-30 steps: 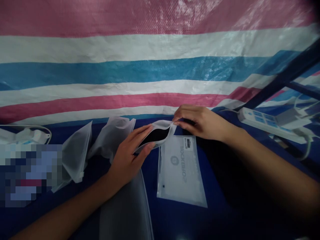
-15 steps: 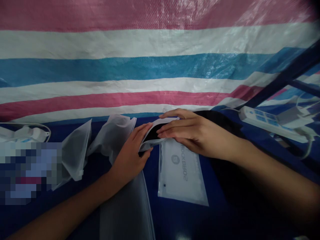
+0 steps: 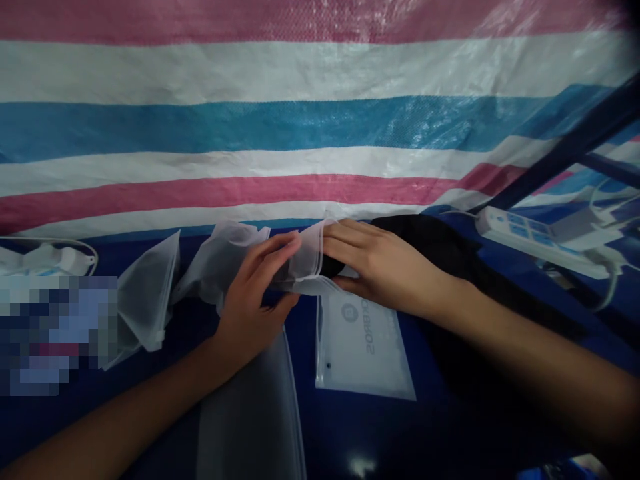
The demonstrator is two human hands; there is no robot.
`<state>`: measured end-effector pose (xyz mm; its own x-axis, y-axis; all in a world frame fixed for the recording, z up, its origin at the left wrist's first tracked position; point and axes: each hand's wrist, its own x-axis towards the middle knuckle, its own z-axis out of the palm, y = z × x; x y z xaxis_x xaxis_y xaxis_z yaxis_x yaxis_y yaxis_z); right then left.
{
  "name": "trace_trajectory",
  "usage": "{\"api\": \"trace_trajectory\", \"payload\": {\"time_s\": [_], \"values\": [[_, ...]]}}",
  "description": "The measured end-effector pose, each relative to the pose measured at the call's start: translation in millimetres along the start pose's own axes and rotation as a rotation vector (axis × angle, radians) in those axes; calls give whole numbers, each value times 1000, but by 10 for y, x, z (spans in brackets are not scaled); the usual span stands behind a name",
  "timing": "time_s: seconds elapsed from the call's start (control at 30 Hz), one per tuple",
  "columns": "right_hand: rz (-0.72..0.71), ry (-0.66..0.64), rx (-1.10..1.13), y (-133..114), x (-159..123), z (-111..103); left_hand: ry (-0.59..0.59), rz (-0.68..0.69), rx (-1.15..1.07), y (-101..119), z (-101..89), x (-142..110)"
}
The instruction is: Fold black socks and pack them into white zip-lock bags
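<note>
A frosted plastic zip bag is held between my two hands above the blue surface, its mouth toward the right. My left hand grips the bag's left part, fingers on the far side and thumb on the near side. At the mouth is my right hand, its fingertips at the rim and partly hidden by it; something dark shows between its fingers and thumb. Below the hands lies a flat frosted bag with printed lettering. Another long frosted zip bag lies under my left forearm.
Crumpled frosted bags and a folded frosted zip bag lie at the left. Black cloth is behind my right arm. A white power strip with plugs sits at the right. Striped plastic sheeting hangs behind.
My right hand has drawn slightly right and its fingers have shifted to the bag's rim. The bag's mouth has turned rightward, showing less dark inside. The left fingers have straightened a little.
</note>
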<state>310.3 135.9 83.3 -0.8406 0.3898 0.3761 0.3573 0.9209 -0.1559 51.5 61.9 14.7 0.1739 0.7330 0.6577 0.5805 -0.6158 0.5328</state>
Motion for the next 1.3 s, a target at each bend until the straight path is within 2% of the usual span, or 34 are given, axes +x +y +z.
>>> {"api": "trace_trajectory", "payload": {"time_s": [0.17,0.23,0.37,0.43,0.53,0.67,0.8,0.97,1.07,1.17,1.3], "values": [[-44,107,-34,26,-11,-42,35,-19,-103,7,-43,35],[-41,153,-11,29,-3,-70,40,-45,-81,-9,-53,66],[-64,237,112,0,26,-129,45,-159,-83,-60,-51,81],[-70,237,147,-23,28,-140,84,-205,-103,-57,-50,65],[-35,202,151,-48,9,-114,141,-220,-86,11,-66,50],[-5,179,182,-56,-9,-78,124,-256,-76,116,-101,78],[2,216,254,-77,24,-161,129,-281,-94,128,-120,131],[133,255,333,-103,39,-277,126,-335,-117,114,-149,153],[128,312,408,-58,20,-277,142,-386,-132,127,-150,146],[100,430,505,-10,0,-275,172,-444,-160,155,-130,153],[231,498,655,-28,-9,-322,180,-518,-188,188,-113,172]]}}
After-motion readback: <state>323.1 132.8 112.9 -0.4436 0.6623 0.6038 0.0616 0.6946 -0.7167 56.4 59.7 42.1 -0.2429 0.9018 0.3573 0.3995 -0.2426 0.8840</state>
